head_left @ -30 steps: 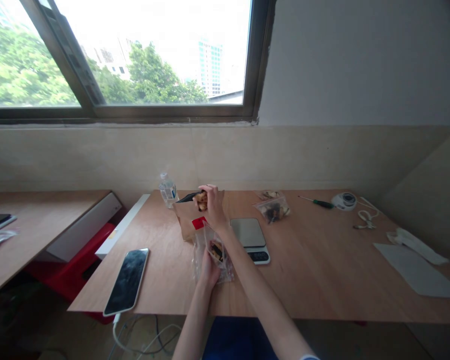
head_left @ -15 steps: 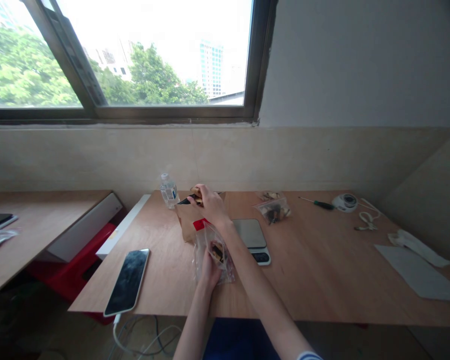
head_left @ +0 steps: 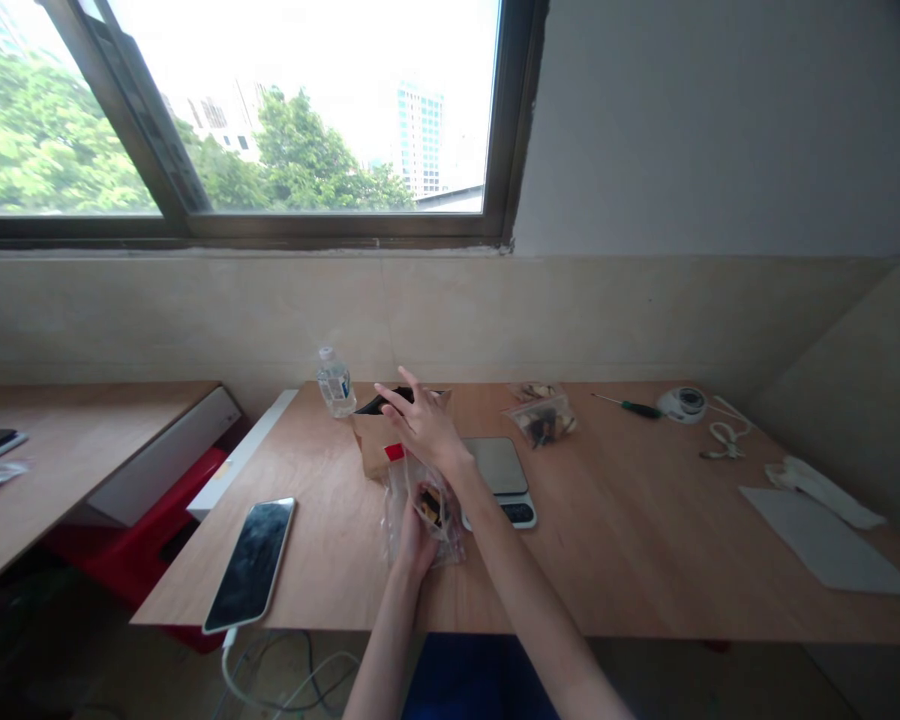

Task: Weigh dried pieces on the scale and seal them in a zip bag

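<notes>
Far to my left sits another table (head_left: 82,440), and a gap lies between it and my table (head_left: 630,560). A phone (head_left: 251,562) lies flat near the left front edge of my table, with its cord hanging off the edge. There is bare wood between the phone and my hands.

A small water bottle (head_left: 335,381) stands at the back, just beside the brown paper bag (head_left: 375,440). The bag stands up with its top open.

My left hand (head_left: 414,540) is closed around the bottom of a clear plastic bag (head_left: 420,500) with a red strip on top (some snacks are inside it). That bag stands near the front edge, right in front of the brown one.

My right hand (head_left: 424,425) is over the open top of the brown bag. Its fingers are spread out and it holds nothing.

A flat scale (head_left: 499,470) lies just beside my right wrist. Behind it sit more small snack bags (head_left: 544,415). Farther right are a screwdriver (head_left: 630,405), a round white thing (head_left: 682,402) and a white cord (head_left: 724,440). Paper (head_left: 825,545) lies near the right edge. The middle right of the table has lots of open wood.
</notes>
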The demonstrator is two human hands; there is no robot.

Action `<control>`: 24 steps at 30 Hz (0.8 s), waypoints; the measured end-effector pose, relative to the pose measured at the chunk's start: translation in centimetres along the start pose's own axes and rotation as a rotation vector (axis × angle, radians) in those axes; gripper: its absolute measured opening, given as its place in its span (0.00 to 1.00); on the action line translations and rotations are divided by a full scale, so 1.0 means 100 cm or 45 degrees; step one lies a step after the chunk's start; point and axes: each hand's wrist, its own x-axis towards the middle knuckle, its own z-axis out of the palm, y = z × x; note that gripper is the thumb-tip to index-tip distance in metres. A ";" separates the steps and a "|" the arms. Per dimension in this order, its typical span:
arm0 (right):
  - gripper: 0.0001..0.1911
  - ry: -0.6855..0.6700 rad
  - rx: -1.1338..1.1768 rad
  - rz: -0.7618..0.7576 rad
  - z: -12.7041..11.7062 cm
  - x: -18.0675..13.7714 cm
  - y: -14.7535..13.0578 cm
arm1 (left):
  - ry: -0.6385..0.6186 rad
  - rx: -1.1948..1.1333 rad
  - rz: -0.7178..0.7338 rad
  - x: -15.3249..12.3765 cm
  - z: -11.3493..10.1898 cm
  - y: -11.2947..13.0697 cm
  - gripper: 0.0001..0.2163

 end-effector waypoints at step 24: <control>0.13 0.094 0.318 0.614 0.013 -0.111 0.020 | -0.067 -0.084 0.052 -0.003 0.006 0.000 0.09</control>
